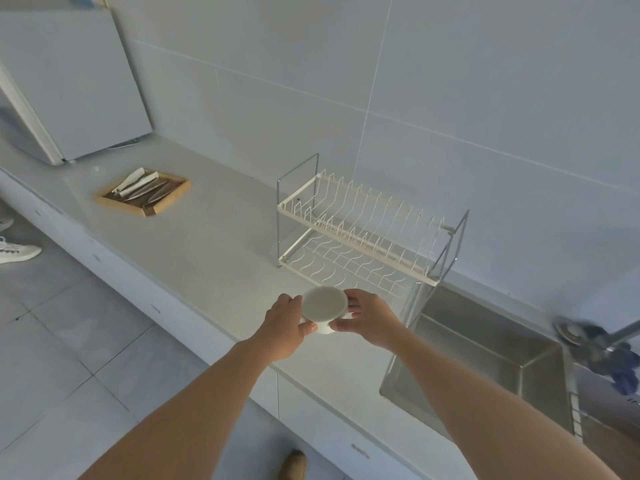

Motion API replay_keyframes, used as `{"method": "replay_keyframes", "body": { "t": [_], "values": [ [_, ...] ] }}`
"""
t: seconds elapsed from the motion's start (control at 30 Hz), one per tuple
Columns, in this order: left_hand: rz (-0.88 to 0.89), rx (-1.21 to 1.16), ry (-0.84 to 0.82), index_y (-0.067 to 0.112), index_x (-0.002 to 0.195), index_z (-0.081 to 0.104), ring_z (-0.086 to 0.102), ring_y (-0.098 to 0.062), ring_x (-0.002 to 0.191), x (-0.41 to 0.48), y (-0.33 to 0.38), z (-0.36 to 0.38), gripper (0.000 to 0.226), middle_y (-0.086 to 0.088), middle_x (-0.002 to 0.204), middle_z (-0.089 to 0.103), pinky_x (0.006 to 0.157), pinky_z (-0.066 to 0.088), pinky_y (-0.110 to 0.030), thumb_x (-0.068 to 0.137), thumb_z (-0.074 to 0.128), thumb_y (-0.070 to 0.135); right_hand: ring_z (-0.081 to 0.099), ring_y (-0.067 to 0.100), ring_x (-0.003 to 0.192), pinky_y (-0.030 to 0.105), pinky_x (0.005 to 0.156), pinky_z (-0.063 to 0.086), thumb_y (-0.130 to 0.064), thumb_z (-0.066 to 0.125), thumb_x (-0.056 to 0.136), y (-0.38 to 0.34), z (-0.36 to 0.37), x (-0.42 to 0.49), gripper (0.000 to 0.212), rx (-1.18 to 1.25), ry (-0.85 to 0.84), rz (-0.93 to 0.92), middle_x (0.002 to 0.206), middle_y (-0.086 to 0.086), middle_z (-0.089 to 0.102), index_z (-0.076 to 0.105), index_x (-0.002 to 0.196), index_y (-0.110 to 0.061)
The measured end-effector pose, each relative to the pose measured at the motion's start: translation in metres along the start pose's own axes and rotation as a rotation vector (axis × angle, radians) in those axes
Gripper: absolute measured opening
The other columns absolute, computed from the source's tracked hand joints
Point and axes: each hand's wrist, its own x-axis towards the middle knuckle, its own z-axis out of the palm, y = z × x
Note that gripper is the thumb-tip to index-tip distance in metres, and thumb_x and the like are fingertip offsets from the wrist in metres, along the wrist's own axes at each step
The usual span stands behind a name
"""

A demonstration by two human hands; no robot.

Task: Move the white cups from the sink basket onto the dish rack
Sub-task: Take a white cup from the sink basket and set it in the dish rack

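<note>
White and round, a small ceramic cup sits between my two hands above the front edge of the pale grey stone worktop, its flat underside turned up toward the camera. My left hand closes on the cup's left side, thumb low and fingers along the rim; my right hand closes on the opposite side, so both grip the same cup. It hangs just in front of the two-tier cream wire dish rack, not yet touching it.

Both tiers of the rack look bare, so I judge the job to be at its start: this appears to be the first cup on its way over, and setting it down is not yet done. The stainless steel sink lies to my right, just beside the rack; I can make out no basket or further cups in the part of it that shows, so how many remain I cannot tell.

A chrome tap with dark blue cloth wrapped on it juts in from the right edge, well apart from my path. Farther left, a wooden tray of knives rests near a white fridge. Nothing stands between cup and rack; only the lower tier's upright wires call for care.
</note>
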Motion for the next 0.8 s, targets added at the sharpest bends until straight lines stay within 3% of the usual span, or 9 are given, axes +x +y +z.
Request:
{"method": "replay_keyframes", "body": {
  "t": [0.27,0.37,0.47,0.57,0.63,0.7,0.8],
  "values": [
    [-0.101,-0.101,0.006,0.01,0.125,0.053,0.053,-0.033,0.114,0.088,-0.018,-0.02,0.039,-0.013,0.122,0.047,0.103,0.042,-0.043,0.096,0.059,0.034,0.069,0.018,0.116,0.045,0.106,0.052,-0.012,0.091,0.071,-0.002,-0.003,0.107,0.064,0.214,-0.057,0.047,0.12,-0.002,0.075,0.068,0.13,-0.022],
    [-0.146,-0.185,0.009,0.005,0.123,0.057,0.055,-0.035,0.113,0.118,-0.024,-0.025,0.04,-0.017,0.121,0.051,0.101,0.044,-0.047,0.096,0.059,0.034,0.07,0.019,0.114,0.039,0.098,0.056,-0.011,0.09,0.072,0.0,0.001,0.139,0.058,0.314,-0.03,0.102,0.117,0.0,0.077,0.07,0.126,-0.02],
    [-0.21,-0.315,0.007,-0.001,0.116,0.06,0.06,-0.038,0.106,0.14,-0.031,-0.025,0.04,-0.021,0.116,0.057,0.093,0.05,-0.045,0.095,0.059,0.033,0.069,0.015,0.113,0.024,0.083,0.052,-0.019,0.091,0.073,0.001,0.009,0.159,0.058,0.394,0.011,0.193,0.119,-0.003,0.075,0.069,0.127,-0.022],
    [-0.261,-0.426,0.014,-0.002,0.097,0.06,0.06,-0.031,0.087,0.157,-0.035,-0.024,0.035,-0.016,0.099,0.061,0.068,0.044,-0.032,0.094,0.059,0.034,0.068,0.011,0.111,0.016,0.071,0.049,-0.031,0.09,0.074,0.002,0.016,0.178,0.059,0.429,0.031,0.258,0.12,-0.005,0.074,0.068,0.129,-0.026],
    [-0.304,-0.494,0.043,0.006,0.073,0.051,0.048,-0.019,0.062,0.168,-0.037,-0.021,0.034,-0.005,0.075,0.052,0.052,0.033,-0.028,0.093,0.06,0.033,0.07,0.017,0.109,0.026,0.077,0.057,-0.032,0.09,0.072,0.004,0.019,0.192,0.051,0.458,0.058,0.269,0.117,0.0,0.075,0.073,0.12,-0.025],
    [-0.34,-0.547,0.066,0.015,0.06,0.039,0.037,-0.014,0.051,0.18,-0.037,-0.017,0.043,0.002,0.061,0.039,0.047,0.027,-0.027,0.092,0.06,0.034,0.071,0.022,0.107,0.041,0.09,0.057,-0.033,0.091,0.07,0.004,0.02,0.203,0.042,0.46,0.104,0.266,0.11,0.006,0.077,0.077,0.108,-0.024],
    [-0.371,-0.636,0.067,0.016,0.057,0.037,0.034,-0.015,0.048,0.195,-0.038,-0.015,0.047,0.003,0.056,0.035,0.046,0.026,-0.026,0.092,0.058,0.037,0.07,0.019,0.095,0.038,0.086,0.049,-0.04,0.089,0.068,0.0,0.02,0.217,0.037,0.431,0.151,0.255,0.098,0.012,0.075,0.077,0.099,-0.024]
  ]
}}
